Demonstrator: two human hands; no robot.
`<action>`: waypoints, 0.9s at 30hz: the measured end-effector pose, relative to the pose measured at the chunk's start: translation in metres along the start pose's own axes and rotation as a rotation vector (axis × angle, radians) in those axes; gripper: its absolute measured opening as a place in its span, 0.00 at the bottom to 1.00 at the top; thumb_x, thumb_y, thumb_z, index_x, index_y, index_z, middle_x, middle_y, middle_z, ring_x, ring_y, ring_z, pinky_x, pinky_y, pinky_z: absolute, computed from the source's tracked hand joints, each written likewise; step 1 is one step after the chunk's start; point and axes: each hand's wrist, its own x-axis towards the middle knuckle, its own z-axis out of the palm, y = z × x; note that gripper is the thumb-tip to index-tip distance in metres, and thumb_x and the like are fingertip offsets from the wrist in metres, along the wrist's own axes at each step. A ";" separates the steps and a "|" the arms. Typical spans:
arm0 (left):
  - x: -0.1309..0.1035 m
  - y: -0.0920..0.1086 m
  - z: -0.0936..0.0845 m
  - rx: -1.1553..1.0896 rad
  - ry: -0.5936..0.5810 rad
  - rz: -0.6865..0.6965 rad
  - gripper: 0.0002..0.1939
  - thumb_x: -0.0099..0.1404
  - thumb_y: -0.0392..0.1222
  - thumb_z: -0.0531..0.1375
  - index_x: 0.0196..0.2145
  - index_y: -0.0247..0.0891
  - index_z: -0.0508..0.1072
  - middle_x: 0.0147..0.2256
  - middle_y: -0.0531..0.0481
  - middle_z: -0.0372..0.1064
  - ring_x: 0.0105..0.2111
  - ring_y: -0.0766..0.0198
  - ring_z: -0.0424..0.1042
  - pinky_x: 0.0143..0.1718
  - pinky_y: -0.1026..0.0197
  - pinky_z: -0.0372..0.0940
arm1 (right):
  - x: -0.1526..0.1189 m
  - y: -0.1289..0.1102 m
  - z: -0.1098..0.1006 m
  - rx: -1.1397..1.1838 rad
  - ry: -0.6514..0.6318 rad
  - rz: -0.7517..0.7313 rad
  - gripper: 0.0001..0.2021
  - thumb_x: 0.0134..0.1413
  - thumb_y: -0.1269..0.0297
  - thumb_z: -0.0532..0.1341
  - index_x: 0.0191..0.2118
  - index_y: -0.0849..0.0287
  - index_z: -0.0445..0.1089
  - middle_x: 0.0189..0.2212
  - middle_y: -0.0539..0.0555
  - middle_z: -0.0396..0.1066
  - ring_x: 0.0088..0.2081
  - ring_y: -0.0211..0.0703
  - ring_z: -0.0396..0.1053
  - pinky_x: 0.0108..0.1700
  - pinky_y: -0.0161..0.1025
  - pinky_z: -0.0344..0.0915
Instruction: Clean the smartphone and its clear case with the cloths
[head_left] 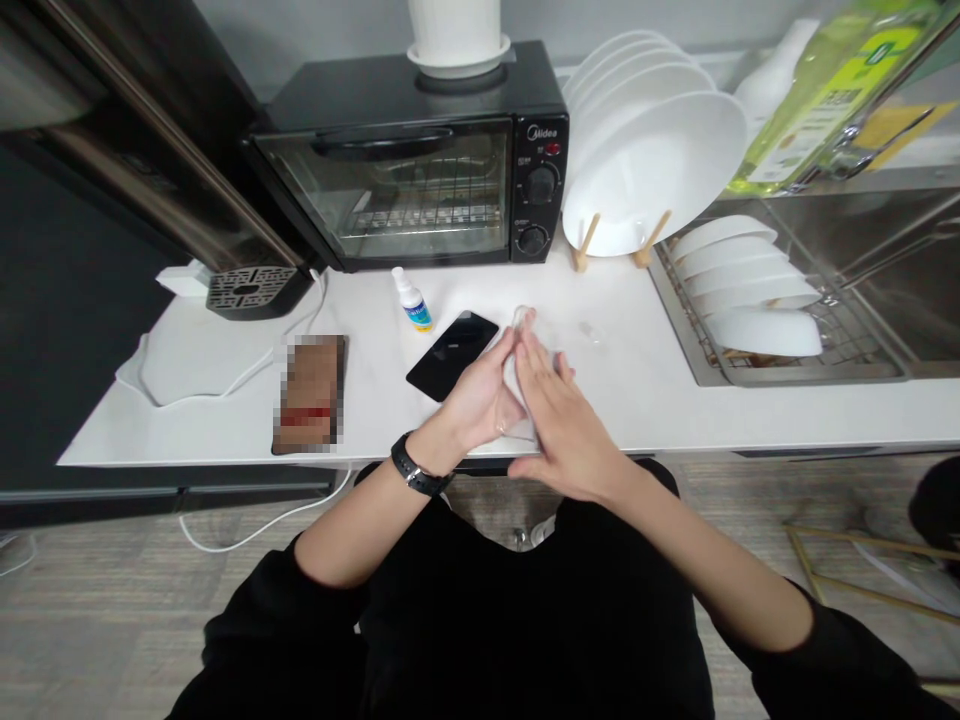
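Note:
My left hand (pixel 484 400) holds a clear, thin, see-through piece that looks like a phone case (pixel 523 428), with its fingers along the left side. Flat against the same piece lies my right hand (pixel 562 420), its fingers stretched out and the thumb apart. The hands hide much of the piece, and its upper end blurs into the white counter. Just left of them a black phone (pixel 454 352) rests on the counter. Behind the phone stands a small white bottle (pixel 412 302) with a blue and yellow label.
A black toaster oven (pixel 405 190) stands at the back, a white pot (pixel 456 35) on top. White plates (pixel 652 160) lean in a wooden rack. Bowls (pixel 765 330) sit in a wire basket at the sink. Left are a pixelated phone (pixel 309 395) and a white cable (pixel 202 395).

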 end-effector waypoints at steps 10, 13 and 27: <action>0.005 -0.016 0.012 0.064 0.031 0.197 0.23 0.85 0.49 0.52 0.71 0.51 0.72 0.64 0.52 0.78 0.68 0.57 0.73 0.70 0.56 0.67 | 0.013 0.005 0.008 0.117 0.121 0.192 0.56 0.67 0.21 0.32 0.83 0.59 0.13 0.85 0.71 0.24 0.85 0.68 0.27 0.79 0.81 0.38; 0.009 -0.011 0.008 0.137 0.142 0.125 0.28 0.80 0.60 0.58 0.68 0.43 0.75 0.56 0.43 0.82 0.58 0.51 0.80 0.63 0.53 0.73 | 0.009 -0.020 0.015 0.220 0.139 0.133 0.59 0.62 0.19 0.27 0.82 0.60 0.12 0.85 0.68 0.20 0.85 0.66 0.26 0.82 0.74 0.40; 0.009 0.001 -0.001 0.244 -0.012 0.087 0.21 0.81 0.43 0.56 0.66 0.44 0.77 0.35 0.52 0.83 0.30 0.62 0.80 0.34 0.63 0.74 | 0.022 -0.008 -0.015 -0.074 0.347 0.219 0.47 0.71 0.29 0.27 0.85 0.50 0.26 0.84 0.64 0.46 0.84 0.73 0.37 0.79 0.82 0.34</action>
